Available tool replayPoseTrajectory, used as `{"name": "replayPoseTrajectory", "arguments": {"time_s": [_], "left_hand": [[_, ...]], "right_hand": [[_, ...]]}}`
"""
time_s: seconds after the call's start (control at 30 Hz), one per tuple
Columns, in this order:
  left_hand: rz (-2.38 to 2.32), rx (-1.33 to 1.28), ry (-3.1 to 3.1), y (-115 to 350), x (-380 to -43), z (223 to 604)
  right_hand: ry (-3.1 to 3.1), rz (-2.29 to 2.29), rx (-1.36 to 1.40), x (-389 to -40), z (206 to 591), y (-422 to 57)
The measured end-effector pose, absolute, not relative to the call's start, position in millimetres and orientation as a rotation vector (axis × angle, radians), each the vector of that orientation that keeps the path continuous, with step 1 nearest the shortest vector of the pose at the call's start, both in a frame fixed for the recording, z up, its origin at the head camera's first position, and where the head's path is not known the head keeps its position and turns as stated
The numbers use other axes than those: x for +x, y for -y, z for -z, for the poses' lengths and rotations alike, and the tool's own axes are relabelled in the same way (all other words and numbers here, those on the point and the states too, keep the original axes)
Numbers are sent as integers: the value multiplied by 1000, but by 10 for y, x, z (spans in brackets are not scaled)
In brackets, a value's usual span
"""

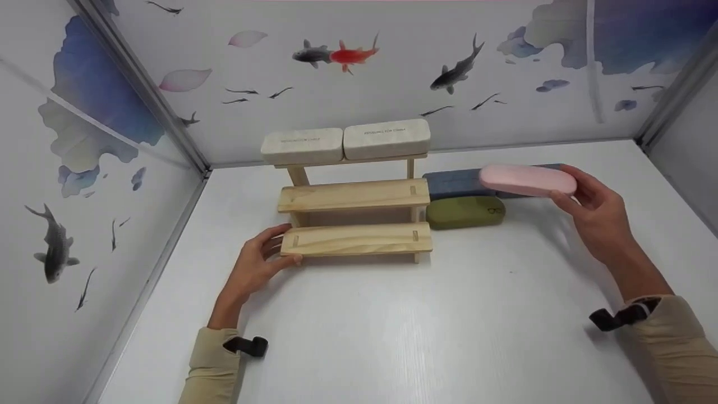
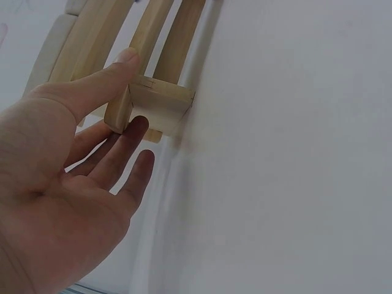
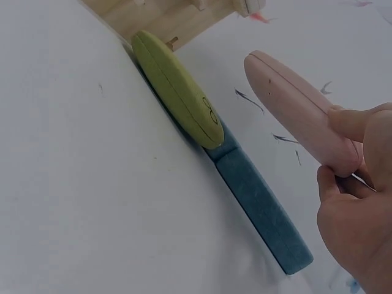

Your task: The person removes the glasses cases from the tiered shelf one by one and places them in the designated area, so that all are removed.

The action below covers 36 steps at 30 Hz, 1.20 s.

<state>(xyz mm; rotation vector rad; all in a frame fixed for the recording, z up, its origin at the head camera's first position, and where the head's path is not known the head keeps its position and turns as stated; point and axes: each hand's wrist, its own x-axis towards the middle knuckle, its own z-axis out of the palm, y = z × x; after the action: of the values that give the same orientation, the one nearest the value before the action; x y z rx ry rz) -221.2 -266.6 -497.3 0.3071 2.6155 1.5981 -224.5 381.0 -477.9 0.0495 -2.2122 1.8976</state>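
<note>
Holding a smooth, rounded pink case (image 1: 527, 179) aloft over a glossy white tabletop (image 1: 449, 320)

A person in beige sleeves (image 1: 213, 362) works with both arms outstretched. The right hand (image 1: 603, 219) has its grip closed around one end of the pink case, thumb on one side and fingers on the other, parted only by the case's thickness; the far end juts out free toward the left. The case hangs clear of two blue, box-shaped cases (image 3: 266, 211) lying end to end below, and of a rounded olive-green case (image 1: 465, 213) printed with a small pair of glasses, which lies in front of them beside a pale wooden three-tiered stand (image 1: 356, 241). The left hand (image 1: 259, 266) pinches the left end of the stand's lowest tier, its grip narrowed to the plank between thumb and forefingers, the other fingers spread. Two cream oblong cases (image 1: 303, 145) sit side by side on the top tier.
</note>
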Motion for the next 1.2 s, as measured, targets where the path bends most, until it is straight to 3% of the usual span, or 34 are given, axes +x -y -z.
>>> {"name": "replayPoseTrajectory", "arguments": {"time_s": [0.53,0.97,1.2], "left_hand": [[-1582,291,-2625,2652,-2185,4958],[-1614,329,-2603,2667,-2197,4958],[-1598,326,-2611,2670,-2205,4960]], "right_hand": [[2318,-1879,-64,-2242,4874,-4119],[2145,-2075,10,-2233,4958,-4229],[2315,-1889,11,-2230,5020,-4270]]}}
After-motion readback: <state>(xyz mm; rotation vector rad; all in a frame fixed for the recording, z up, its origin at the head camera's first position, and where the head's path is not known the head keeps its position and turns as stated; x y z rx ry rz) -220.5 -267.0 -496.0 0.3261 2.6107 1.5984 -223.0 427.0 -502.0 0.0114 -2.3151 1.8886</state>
